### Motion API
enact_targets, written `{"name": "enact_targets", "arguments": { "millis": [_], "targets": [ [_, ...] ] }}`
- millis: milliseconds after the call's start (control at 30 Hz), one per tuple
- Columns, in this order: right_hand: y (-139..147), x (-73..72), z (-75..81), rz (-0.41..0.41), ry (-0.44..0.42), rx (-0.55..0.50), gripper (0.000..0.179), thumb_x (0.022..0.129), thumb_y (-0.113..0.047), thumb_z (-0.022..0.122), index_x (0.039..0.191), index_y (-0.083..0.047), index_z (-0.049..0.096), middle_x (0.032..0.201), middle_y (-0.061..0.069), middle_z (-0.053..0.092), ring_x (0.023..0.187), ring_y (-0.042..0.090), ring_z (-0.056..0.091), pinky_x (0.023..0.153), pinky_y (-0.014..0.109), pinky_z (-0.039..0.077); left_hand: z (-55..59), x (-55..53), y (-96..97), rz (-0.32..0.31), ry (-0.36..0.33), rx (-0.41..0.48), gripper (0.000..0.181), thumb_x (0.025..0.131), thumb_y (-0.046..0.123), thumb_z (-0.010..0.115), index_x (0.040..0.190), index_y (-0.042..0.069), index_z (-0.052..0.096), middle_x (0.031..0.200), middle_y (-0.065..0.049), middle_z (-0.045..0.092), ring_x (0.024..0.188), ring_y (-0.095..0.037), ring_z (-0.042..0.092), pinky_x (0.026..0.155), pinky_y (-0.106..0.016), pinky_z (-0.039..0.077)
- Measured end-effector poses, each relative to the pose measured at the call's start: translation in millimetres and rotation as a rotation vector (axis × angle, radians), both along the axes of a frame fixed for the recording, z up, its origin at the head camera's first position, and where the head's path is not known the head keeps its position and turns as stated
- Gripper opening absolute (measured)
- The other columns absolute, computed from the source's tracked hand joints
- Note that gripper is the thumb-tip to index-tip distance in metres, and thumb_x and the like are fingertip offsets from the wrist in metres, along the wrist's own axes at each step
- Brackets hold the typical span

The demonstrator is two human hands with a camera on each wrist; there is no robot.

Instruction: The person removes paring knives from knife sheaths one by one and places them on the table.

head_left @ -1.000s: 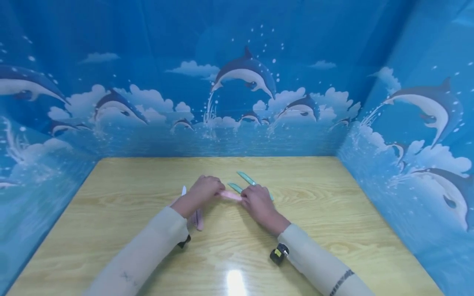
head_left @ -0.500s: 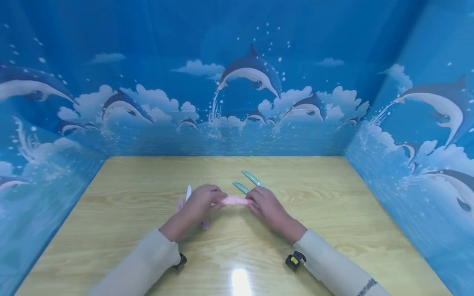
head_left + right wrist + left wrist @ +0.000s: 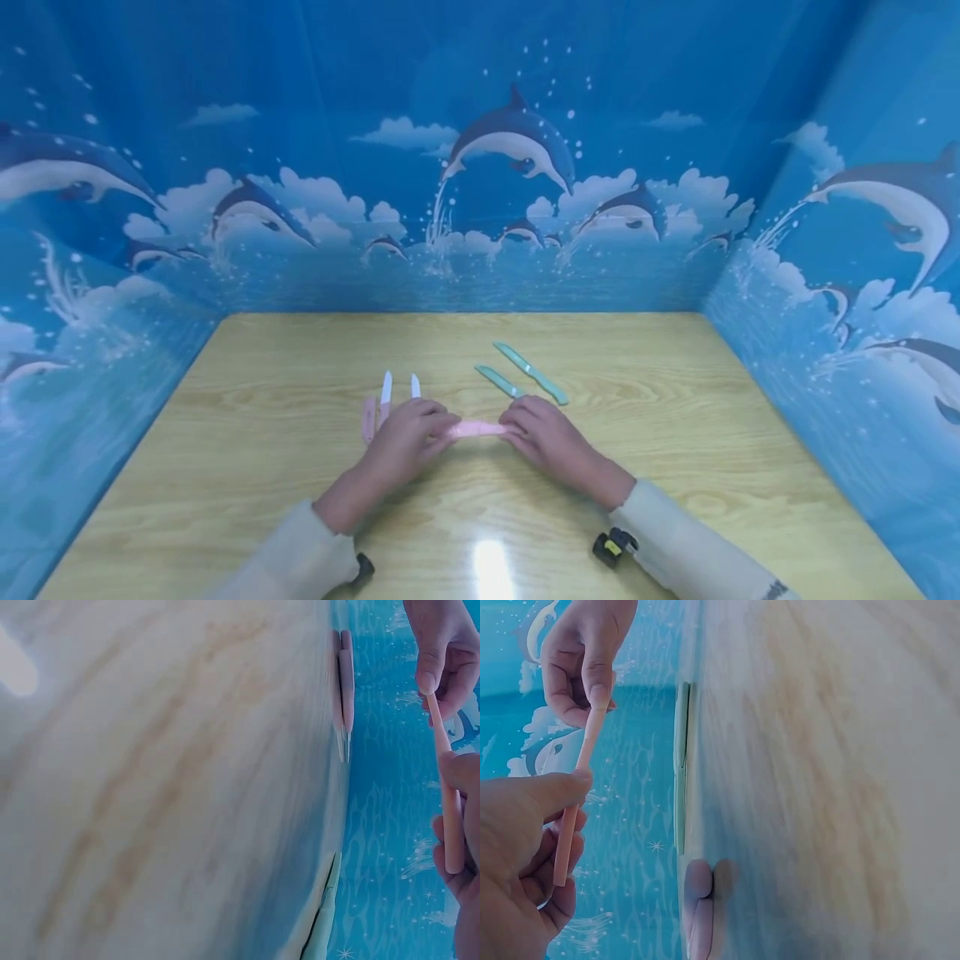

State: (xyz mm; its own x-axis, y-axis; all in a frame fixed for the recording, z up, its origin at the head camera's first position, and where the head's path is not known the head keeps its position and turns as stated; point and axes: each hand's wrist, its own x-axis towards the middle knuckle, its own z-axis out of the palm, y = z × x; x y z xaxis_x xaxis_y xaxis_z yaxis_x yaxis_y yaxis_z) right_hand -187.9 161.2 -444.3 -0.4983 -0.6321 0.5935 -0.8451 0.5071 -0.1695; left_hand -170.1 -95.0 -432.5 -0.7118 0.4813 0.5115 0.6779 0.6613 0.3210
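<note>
Both hands hold one slim pink knife (image 3: 478,428) crosswise between them, with no bare blade showing on it. My left hand (image 3: 410,433) pinches its left end between thumb and fingers. At the other end, my right hand (image 3: 551,442) pinches it the same way. In the left wrist view, the pink knife (image 3: 585,750) runs from one hand to the other, apart from the tabletop. Left of the hands lie two pink-handled knives with white blades, a left one (image 3: 386,389) and a right one (image 3: 416,386) partly hidden by my left hand. A flat pink piece (image 3: 368,419) lies beside them.
Two green knives lie slanted beyond my right hand, a nearer one (image 3: 497,379) and a farther one (image 3: 531,372). The wooden table (image 3: 247,467) meets a blue dolphin-print curtain (image 3: 330,275) at its back and sides.
Both hands have come nearer to the body with the pink knife, which now lies level instead of slanted. The left arm has uncovered more of the pink-handled knives. The camera view has shifted slightly.
</note>
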Motion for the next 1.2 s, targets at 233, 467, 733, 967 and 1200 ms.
{"name": "enact_targets", "arguments": {
  "millis": [233,467,733,967,1200],
  "targets": [
    [2,-0.2,-5.6,0.021,-0.051,-0.055,0.017,0.085,-0.013,0.073,0.099,-0.005,0.069,0.097,0.001,0.064,0.09,0.014,0.06,0.083,0.025,0.054,-2.7,5.1,0.1,0.019,-0.089,0.027,0.021,0.083,0.018,0.076,0.103,0.011,0.074,0.1,-0.004,0.072,0.096,-0.021,0.065,0.088,-0.039,0.055],
    [2,-0.4,-7.8,-0.004,-0.228,-0.116,0.012,0.09,-0.014,0.069,0.1,-0.009,0.072,0.096,-0.003,0.067,0.085,0.008,0.061,0.076,0.023,0.055,-7.7,3.2,1.9,0.058,-0.215,0.106,0.011,0.086,0.021,0.073,0.094,0.014,0.074,0.088,0.002,0.073,0.081,-0.011,0.066,0.076,-0.027,0.056],
    [0,0.9,-6.4,-0.069,-0.636,-0.245,0.019,0.094,-0.023,0.064,0.097,-0.008,0.075,0.09,-0.002,0.073,0.075,0.007,0.064,0.063,0.023,0.057,-10.2,3.1,-1.0,0.069,-0.4,0.204,0.007,0.089,0.018,0.07,0.091,0.013,0.074,0.076,0.004,0.069,0.065,-0.004,0.06,0.063,-0.02,0.054],
    [-2,5.4,-9.4,-0.152,-0.852,-0.263,0.014,0.093,-0.019,0.065,0.096,-0.009,0.075,0.089,-0.001,0.073,0.072,0.01,0.061,0.062,0.022,0.055,-12.3,4.2,-2.7,0.071,-0.516,0.182,0.009,0.091,0.02,0.068,0.09,0.012,0.073,0.067,0.007,0.062,0.056,-0.003,0.049,0.054,-0.019,0.048],
    [-4,7.9,-10.6,-0.19,-0.856,-0.266,0.013,0.093,-0.017,0.065,0.095,-0.008,0.074,0.088,0.002,0.073,0.073,0.009,0.061,0.063,0.023,0.055,-16.3,5.7,-1.8,0.051,-0.459,0.142,0.012,0.092,0.022,0.066,0.094,0.013,0.073,0.084,0.004,0.071,0.069,-0.003,0.061,0.067,-0.02,0.054]
  ]
}}
